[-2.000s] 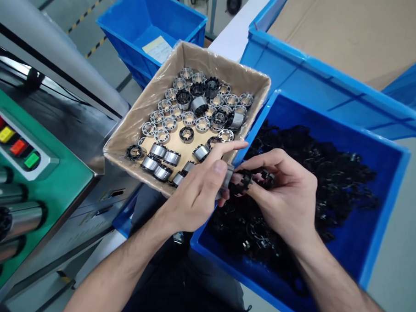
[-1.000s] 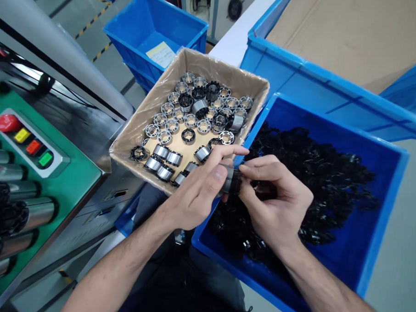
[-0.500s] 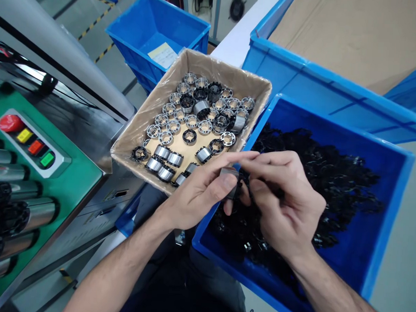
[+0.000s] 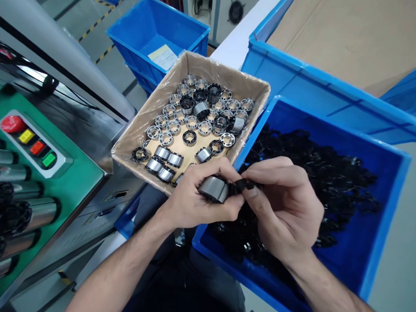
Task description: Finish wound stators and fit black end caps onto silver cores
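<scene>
My left hand [image 4: 201, 197] is closed around a short silver metal ring [image 4: 214, 188], held over the near left corner of a blue bin [image 4: 380, 237]. My right hand [image 4: 285, 205] pinches a black toothed plastic ring [image 4: 240, 187] against the end of the metal ring. The bin holds a heap of black plastic rings [image 4: 324, 179]. Just left of my hands stands a plastic-lined cardboard box [image 4: 140, 125] with several silver and black rings [image 4: 199, 119] laid in rows.
A green control panel [image 4: 55, 186] with red, yellow, orange and green buttons [image 4: 29, 141] sits at the left, with steel cylinders [image 4: 15, 221] below it. Another blue bin [image 4: 158, 29] with a paper slip stands behind the box. A blue crate covered by cardboard [image 4: 337, 37] fills the upper right.
My right hand has pushed the black plastic ring onto the end of the metal ring. My left hand has turned the metal ring so its silver side shows and curled its fingers tighter.
</scene>
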`<state>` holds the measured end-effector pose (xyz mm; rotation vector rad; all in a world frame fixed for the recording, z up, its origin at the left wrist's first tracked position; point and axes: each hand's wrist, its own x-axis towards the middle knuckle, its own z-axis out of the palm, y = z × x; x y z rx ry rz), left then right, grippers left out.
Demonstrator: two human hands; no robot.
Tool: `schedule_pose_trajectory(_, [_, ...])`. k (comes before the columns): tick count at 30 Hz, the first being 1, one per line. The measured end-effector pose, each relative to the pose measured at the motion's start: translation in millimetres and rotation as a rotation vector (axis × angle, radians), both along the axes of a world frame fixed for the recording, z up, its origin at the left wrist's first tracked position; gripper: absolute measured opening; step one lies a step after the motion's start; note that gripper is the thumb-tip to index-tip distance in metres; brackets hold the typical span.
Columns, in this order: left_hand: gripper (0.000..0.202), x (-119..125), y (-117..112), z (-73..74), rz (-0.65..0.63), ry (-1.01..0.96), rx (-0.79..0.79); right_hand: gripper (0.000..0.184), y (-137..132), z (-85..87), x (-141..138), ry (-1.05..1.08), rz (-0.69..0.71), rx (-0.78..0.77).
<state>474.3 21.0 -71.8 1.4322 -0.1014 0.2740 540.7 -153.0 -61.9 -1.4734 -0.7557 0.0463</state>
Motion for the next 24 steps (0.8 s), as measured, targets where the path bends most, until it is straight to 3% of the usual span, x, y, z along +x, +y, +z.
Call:
schedule_pose_trajectory(6, [0.046,-1,4,-1.2,0.006,0.194,-0.31,0.027,-1,2.5,7,0.172,-0.045,-0.034])
schedule_pose_trajectory(10, [0.038,-4,2,-3.0,-0.031,0.281,-0.159,0.019,0,0.2,7,0.177,-0.078,-0.091])
schedule_pose_trajectory(12, [0.044,-6,0,-1.3,-0.023,0.295,-0.104,0.015,1,0.3,6,0.151,-0.118,-0.096])
schedule_pose_trajectory(18, [0.05,-8,-2,7.9,-0.079,0.343,-0.059,0.018,5,0.9,7,0.114,-0.113,-0.132])
schedule_pose_trajectory(24, [0.051,-9,0,6.9,-0.112,0.348,-0.04,0.021,5,-4.3,3,0.029,-0.149,-0.15])
